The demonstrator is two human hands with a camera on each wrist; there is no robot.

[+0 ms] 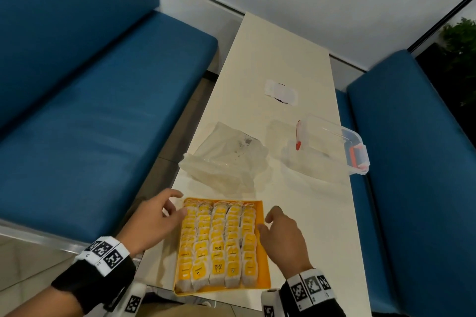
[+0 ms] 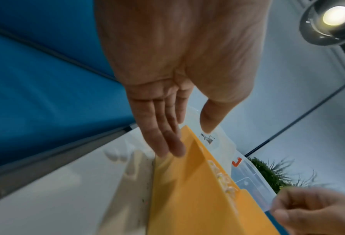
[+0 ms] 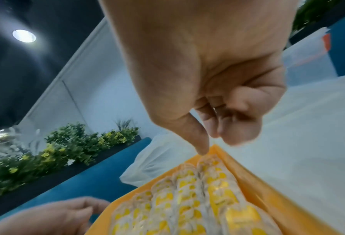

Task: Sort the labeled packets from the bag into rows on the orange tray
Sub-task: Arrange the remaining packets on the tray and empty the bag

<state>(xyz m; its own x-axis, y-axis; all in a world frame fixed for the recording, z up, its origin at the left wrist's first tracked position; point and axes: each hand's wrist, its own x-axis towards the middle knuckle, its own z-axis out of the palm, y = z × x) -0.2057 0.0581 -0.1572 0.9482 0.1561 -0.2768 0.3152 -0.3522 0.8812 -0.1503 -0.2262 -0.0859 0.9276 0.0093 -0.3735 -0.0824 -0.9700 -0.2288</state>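
The orange tray (image 1: 262, 274) lies at the table's near edge, filled with several rows of paper packets (image 1: 219, 239) bearing yellow labels. My left hand (image 1: 178, 204) is at the tray's far left corner; in the left wrist view its straight fingers (image 2: 167, 143) touch the outer wall of the tray (image 2: 187, 198). My right hand (image 1: 265, 222) hovers over the tray's right edge with loosely curled fingers, holding nothing. From the right wrist, its thumb (image 3: 201, 147) points down at the far end of the packet rows (image 3: 187, 198). The clear plastic bag (image 1: 226, 162) lies flat and looks empty just beyond the tray.
A clear lidded box (image 1: 334, 147) with orange latches sits at the table's right edge. Farther back lies a small white item (image 1: 280, 91). Blue benches (image 1: 90, 123) flank the narrow cream table (image 1: 309, 213) on both sides.
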